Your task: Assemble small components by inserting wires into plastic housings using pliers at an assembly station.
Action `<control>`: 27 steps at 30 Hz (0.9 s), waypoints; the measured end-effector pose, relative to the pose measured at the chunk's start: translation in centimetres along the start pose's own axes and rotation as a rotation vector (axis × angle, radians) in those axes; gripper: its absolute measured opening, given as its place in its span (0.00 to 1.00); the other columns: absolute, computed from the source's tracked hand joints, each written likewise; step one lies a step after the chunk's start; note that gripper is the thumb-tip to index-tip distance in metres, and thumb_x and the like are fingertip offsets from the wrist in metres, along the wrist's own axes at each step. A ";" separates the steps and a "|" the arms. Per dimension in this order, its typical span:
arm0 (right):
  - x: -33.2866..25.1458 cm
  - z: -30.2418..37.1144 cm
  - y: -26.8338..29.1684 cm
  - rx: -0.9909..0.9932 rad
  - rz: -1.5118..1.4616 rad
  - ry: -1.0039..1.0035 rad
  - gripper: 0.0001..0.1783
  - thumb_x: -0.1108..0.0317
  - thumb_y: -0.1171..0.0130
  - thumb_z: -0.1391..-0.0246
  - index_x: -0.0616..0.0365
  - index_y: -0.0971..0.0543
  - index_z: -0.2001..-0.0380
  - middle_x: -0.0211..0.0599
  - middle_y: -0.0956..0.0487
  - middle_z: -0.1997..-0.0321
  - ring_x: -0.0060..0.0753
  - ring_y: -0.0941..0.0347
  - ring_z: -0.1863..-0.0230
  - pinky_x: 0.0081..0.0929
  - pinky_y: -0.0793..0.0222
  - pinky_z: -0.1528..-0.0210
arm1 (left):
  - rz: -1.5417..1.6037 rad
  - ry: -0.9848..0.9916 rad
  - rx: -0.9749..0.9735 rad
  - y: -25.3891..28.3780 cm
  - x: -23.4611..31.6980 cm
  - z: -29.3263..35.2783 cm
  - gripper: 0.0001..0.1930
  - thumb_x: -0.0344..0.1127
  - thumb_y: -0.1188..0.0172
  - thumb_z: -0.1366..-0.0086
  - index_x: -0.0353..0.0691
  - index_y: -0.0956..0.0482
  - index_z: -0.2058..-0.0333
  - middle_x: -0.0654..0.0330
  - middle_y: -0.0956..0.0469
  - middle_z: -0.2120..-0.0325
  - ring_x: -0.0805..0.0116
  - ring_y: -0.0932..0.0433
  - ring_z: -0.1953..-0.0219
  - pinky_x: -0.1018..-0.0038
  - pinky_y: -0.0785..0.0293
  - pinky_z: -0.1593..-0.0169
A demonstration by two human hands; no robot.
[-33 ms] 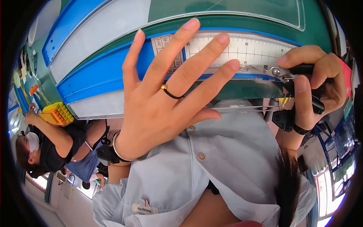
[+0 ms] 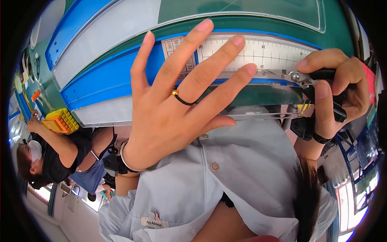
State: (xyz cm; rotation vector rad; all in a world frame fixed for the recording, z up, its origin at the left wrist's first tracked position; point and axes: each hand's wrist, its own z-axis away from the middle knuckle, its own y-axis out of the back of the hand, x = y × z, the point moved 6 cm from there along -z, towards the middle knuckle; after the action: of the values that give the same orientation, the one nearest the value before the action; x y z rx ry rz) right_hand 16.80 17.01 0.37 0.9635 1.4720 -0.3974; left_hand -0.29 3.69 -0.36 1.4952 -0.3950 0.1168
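My left hand [image 2: 177, 97] is spread wide, palm down, over a long blue tray [image 2: 109, 76]. It holds nothing, and its fingertips reach over a pale ruler strip [image 2: 278, 50] along the tray. A black cord ring with a gold bead sits on one finger. At the right end of the strip, my right hand [image 2: 338, 86] is closed around small pliers [image 2: 296, 76] with silver jaws and black handles. The jaws point left, low over the strip near my left fingertips. What lies at their thin tips is too small to tell.
A clear plastic sheet [image 2: 242, 15] lies on the green tabletop [image 2: 338, 24] beyond the tray. Another blue tray [image 2: 76, 26] is at far left. On the left a person [image 2: 56, 155] in a mask sits by a yellow-orange slotted block [image 2: 62, 121].
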 end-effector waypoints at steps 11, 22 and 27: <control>-0.3 0.1 0.1 -0.047 0.072 0.067 0.12 0.80 0.43 0.49 0.57 0.36 0.71 0.64 0.18 0.63 0.33 0.24 0.66 0.26 0.26 0.59 | -0.024 0.019 -0.035 -0.1 0.2 0.0 0.33 0.65 0.43 0.45 0.64 0.19 0.41 0.65 0.29 0.33 0.51 0.38 0.29 0.43 0.54 0.28; -0.9 0.1 -0.3 -0.068 0.097 0.118 0.13 0.80 0.40 0.47 0.57 0.36 0.71 0.65 0.19 0.63 0.31 0.24 0.68 0.24 0.27 0.61 | 0.043 0.003 0.014 0.2 0.2 0.0 0.31 0.53 0.31 0.50 0.54 0.19 0.45 0.64 0.26 0.35 0.50 0.37 0.29 0.43 0.52 0.28; -0.8 0.2 -0.1 -0.023 0.074 0.103 0.14 0.79 0.39 0.47 0.57 0.36 0.71 0.64 0.18 0.63 0.31 0.25 0.69 0.23 0.27 0.62 | 0.026 -0.006 0.001 0.3 0.2 -0.1 0.31 0.53 0.31 0.50 0.55 0.19 0.45 0.62 0.27 0.35 0.49 0.37 0.29 0.43 0.51 0.28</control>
State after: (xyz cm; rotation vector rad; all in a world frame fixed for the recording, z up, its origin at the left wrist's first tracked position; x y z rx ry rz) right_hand 16.71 16.53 1.06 1.0299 1.5252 -0.2799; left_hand -0.14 3.77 0.02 1.4924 -0.4197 0.1334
